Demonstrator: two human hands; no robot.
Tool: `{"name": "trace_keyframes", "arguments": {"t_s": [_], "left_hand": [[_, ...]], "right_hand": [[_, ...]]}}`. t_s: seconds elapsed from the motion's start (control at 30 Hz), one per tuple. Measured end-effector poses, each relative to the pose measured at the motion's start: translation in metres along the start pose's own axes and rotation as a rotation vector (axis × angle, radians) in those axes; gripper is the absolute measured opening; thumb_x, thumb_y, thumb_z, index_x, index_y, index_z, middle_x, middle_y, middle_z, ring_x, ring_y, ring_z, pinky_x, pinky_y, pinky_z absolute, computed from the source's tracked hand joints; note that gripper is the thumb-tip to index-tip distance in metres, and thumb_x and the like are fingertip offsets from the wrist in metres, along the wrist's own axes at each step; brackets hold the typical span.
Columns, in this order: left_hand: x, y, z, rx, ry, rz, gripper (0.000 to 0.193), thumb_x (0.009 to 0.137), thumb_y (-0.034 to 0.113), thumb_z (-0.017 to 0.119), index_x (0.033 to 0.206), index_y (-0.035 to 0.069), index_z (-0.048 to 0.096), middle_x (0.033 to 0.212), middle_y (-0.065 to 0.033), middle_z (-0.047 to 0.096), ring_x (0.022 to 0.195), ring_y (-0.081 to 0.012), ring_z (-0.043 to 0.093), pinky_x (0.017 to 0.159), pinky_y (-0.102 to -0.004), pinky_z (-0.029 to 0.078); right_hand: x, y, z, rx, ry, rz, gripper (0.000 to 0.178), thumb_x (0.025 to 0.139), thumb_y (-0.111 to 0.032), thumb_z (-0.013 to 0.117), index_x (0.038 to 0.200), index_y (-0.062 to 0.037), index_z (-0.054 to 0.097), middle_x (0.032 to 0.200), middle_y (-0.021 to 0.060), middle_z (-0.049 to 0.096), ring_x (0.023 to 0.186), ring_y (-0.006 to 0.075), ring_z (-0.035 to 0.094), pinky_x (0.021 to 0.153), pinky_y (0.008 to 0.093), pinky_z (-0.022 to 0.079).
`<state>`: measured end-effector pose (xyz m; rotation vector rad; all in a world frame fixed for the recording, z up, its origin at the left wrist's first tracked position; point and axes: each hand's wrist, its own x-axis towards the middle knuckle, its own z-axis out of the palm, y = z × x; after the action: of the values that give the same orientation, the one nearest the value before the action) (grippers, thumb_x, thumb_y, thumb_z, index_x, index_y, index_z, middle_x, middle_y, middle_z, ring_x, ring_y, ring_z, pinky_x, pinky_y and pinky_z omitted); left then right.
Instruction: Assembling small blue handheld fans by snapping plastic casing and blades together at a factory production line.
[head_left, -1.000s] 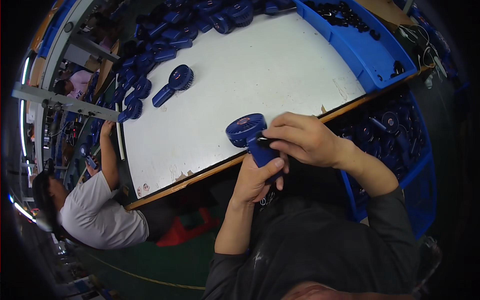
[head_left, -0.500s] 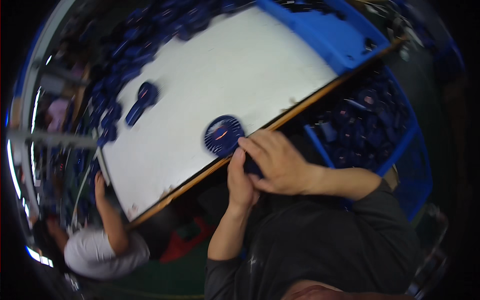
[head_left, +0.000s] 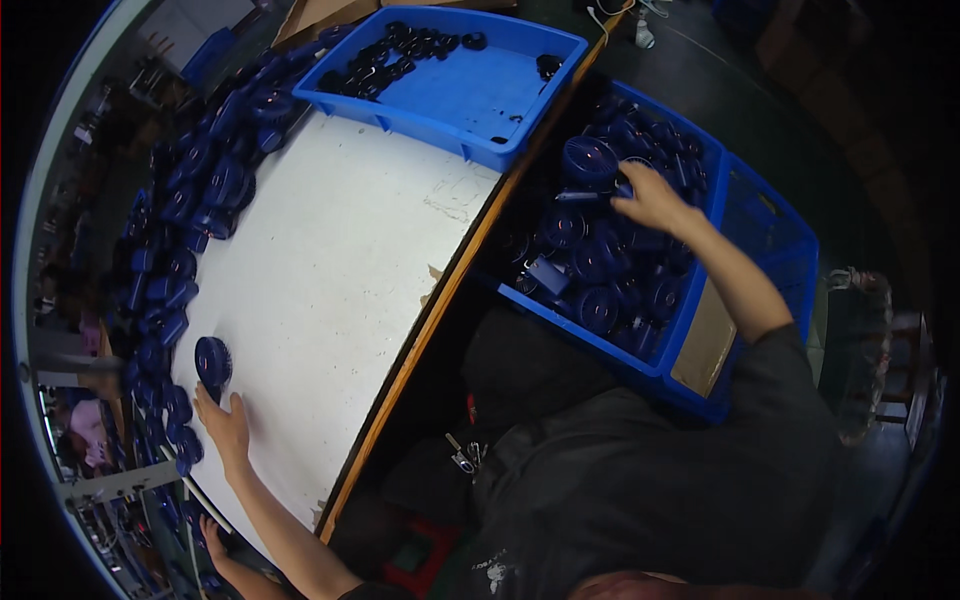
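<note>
One table, white top — surface scuffed, brown patches showing close to its wooden edge. One blue crate, beside the table on the right, filled with blue handheld fans lying at mixed angles; a blue mesh-sided container next to it. One heap of blue fans, running along the table's left side. One shallow blue tray, at the table's far end.

One left hand, over the table's left part: thumb spread away from the fingers, fingertips at the lower end of a single blue fan, which lies on the white top near the heap. One right hand, reaching in over the crate: fingers bent downward, just beside a round fan head; whether they pinch anything — cannot be told. One co-worker's hand, near the table's lower left side. Small black parts, a cluster in the tray, mostly toward its left, several more toward its right end.
</note>
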<state>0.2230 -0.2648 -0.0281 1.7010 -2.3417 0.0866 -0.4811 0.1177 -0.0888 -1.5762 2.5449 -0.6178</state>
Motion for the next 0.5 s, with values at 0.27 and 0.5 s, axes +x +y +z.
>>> {"name": "trace_keyframes", "arguments": {"t_s": [0.27, 0.5], "left_hand": [[0.027, -0.008, -0.018, -0.02, 0.007, 0.052, 0.057, 0.083, 0.025, 0.072, 0.125, -0.009, 0.055, 0.118, -0.0271, 0.059, 0.108, -0.0424, 0.058, 0.096, -0.0469, 0.045], [0.034, -0.02, -0.016, -0.096, -0.003, 0.015, 0.042, 0.076, 0.017, 0.073, 0.108, -0.008, 0.059, 0.091, -0.0206, 0.065, 0.08, -0.0344, 0.064, 0.077, -0.0405, 0.05]], "right_hand": [[0.121, 0.026, -0.013, -0.518, -0.389, -0.035, 0.055, 0.079, -0.013, 0.07, 0.133, -0.0133, 0.058, 0.124, 0.0152, 0.061, 0.124, 0.0351, 0.053, 0.101, 0.0516, 0.044], [0.104, 0.002, 0.01, -0.213, -0.082, -0.029, 0.029, 0.083, -0.012, 0.064, 0.111, -0.0071, 0.07, 0.109, 0.0159, 0.068, 0.109, 0.0354, 0.063, 0.096, 0.0482, 0.05]]}}
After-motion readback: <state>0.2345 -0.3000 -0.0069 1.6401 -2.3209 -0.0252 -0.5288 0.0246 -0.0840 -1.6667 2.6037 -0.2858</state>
